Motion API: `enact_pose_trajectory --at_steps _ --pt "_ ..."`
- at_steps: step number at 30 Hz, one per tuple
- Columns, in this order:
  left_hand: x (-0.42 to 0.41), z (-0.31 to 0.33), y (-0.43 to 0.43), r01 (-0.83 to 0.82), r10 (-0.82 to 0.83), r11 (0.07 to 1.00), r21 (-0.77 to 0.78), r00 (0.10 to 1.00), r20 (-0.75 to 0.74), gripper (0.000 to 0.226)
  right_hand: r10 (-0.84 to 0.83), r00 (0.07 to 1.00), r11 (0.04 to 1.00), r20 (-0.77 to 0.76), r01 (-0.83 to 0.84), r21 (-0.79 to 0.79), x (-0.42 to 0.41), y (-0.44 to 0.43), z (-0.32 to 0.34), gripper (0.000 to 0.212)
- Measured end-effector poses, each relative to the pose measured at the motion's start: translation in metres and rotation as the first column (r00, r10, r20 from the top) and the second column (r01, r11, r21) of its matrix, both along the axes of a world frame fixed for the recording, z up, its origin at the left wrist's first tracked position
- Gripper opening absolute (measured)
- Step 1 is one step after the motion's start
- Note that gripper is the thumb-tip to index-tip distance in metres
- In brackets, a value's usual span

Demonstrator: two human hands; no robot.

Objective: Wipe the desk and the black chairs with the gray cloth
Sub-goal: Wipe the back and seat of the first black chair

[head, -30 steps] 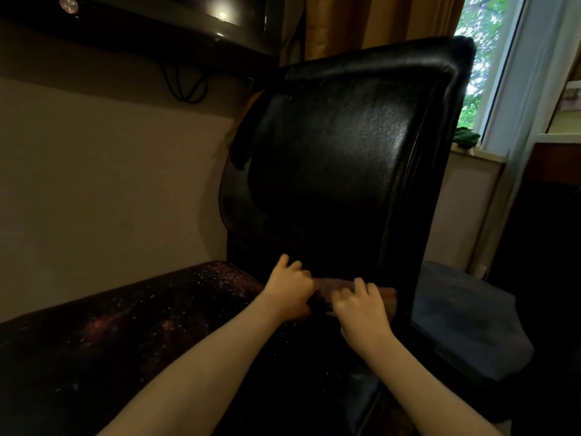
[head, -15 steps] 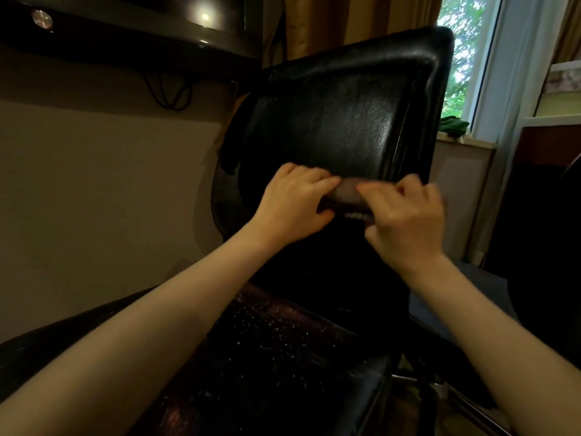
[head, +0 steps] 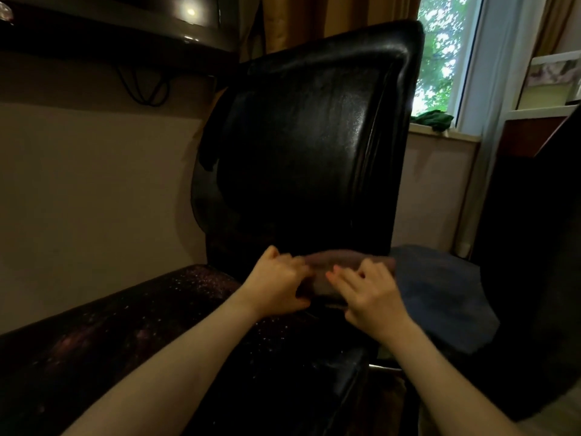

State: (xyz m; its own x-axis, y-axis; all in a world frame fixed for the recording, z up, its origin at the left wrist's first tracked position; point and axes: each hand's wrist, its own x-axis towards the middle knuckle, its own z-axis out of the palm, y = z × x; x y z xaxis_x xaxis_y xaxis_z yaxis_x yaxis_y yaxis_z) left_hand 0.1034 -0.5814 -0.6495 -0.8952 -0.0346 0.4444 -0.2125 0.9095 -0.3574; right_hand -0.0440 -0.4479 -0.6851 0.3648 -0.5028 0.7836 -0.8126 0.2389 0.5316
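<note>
A black leather chair (head: 317,130) fills the middle of the head view, its tall backrest upright and facing me. The gray cloth (head: 342,262), folded into a strip, is pressed against the bottom of the backrest just above the seat. My left hand (head: 276,286) holds the cloth's left end, and my right hand (head: 367,294) lies over its right part with fingers curled on it. Most of the cloth is hidden under my hands. The seat (head: 283,366) below is dark and speckled with light specks.
A beige wall (head: 94,190) stands to the left, with a dark shelf (head: 110,29) and hanging cables above. A blue-gray cushion (head: 440,297) lies to the right of the chair. Dark furniture (head: 534,247) rises at the right, under a window (head: 440,58) with a green item on the sill.
Both hands slid the cloth from the bottom of the backrest up to its middle, then back down to the bottom edge above the seat.
</note>
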Motion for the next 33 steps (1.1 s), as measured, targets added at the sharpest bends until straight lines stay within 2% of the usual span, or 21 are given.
enact_pose_trajectory --at_steps 1,2,4,5,7,10,13,15,18,20,21,23,25,28,31,33 --pt "0.000 -0.008 0.005 -0.066 0.066 0.998 -0.005 0.985 0.163 0.045 -0.045 0.999 0.996 0.028 0.042 0.073 0.001 0.001 -0.017 0.042" --pt "-0.002 -0.016 0.010 -0.106 0.106 0.994 -0.016 0.959 0.263 0.045 -0.094 0.993 0.987 0.073 0.083 0.139 0.001 0.003 -0.030 0.044" --pt "-0.006 -0.021 0.017 -0.124 0.126 0.992 -0.026 0.941 0.315 0.041 -0.153 0.964 0.967 0.217 0.100 0.236 0.002 0.008 -0.042 0.058" --pt "-0.006 -0.018 0.019 -0.102 0.101 0.995 -0.011 0.950 0.295 0.039 -0.147 0.952 0.971 0.269 0.087 0.223 0.002 0.011 -0.041 0.058" --pt "-0.004 -0.007 0.016 -0.008 0.019 0.998 -0.062 0.982 0.185 0.036 -0.099 0.948 0.987 0.303 0.054 0.153 0.005 0.017 -0.022 0.052" --pt "0.006 0.021 0.006 0.029 -0.028 0.993 -0.113 1.000 0.003 0.040 -0.061 0.956 0.997 0.287 0.045 0.060 0.018 0.015 0.022 0.040" --pt "0.021 0.043 -0.013 0.082 -0.111 0.978 -0.194 0.983 -0.146 0.046 -0.035 0.956 0.999 0.292 0.038 -0.005 0.041 0.000 0.053 0.044" --pt "0.031 0.055 -0.028 0.084 -0.139 0.971 -0.224 0.960 -0.242 0.051 -0.023 0.971 0.996 0.237 0.043 -0.078 0.055 -0.014 0.068 0.037" --pt "0.041 0.073 -0.051 0.003 -0.084 0.981 -0.194 0.908 -0.411 0.054 -0.077 0.989 0.978 0.130 0.100 -0.181 0.066 -0.045 0.095 0.032" --pt "0.044 0.088 -0.067 -0.056 -0.011 0.990 -0.129 0.882 -0.471 0.046 -0.177 0.976 0.966 0.127 0.197 -0.169 0.071 -0.071 0.113 0.035" --pt "0.044 0.092 -0.074 -0.096 0.060 0.994 -0.057 0.886 -0.459 0.044 -0.253 0.958 0.957 0.136 0.268 -0.108 0.074 -0.084 0.116 0.035" --pt "0.038 0.090 -0.082 -0.243 0.256 0.967 0.081 0.920 -0.297 0.046 -0.401 0.907 0.916 0.126 0.399 0.044 0.075 -0.103 0.107 0.030" --pt "0.028 0.069 -0.089 -0.342 0.348 0.937 0.069 0.928 -0.131 0.044 -0.478 0.873 0.873 0.094 0.460 0.163 0.072 -0.118 0.083 0.026" --pt "0.018 0.029 -0.097 -0.348 0.359 0.924 0.162 0.932 -0.049 0.041 -0.536 0.842 0.815 0.059 0.497 0.299 0.067 -0.127 0.048 0.039" --pt "0.014 0.004 -0.101 -0.368 0.370 0.901 0.232 0.928 0.036 0.042 -0.557 0.829 0.778 0.048 0.500 0.380 0.071 -0.132 0.028 0.036" --pt "0.013 -0.003 -0.098 -0.395 0.370 0.888 0.235 0.918 0.145 0.041 -0.608 0.793 0.708 0.041 0.519 0.479 0.082 -0.129 0.023 0.030"
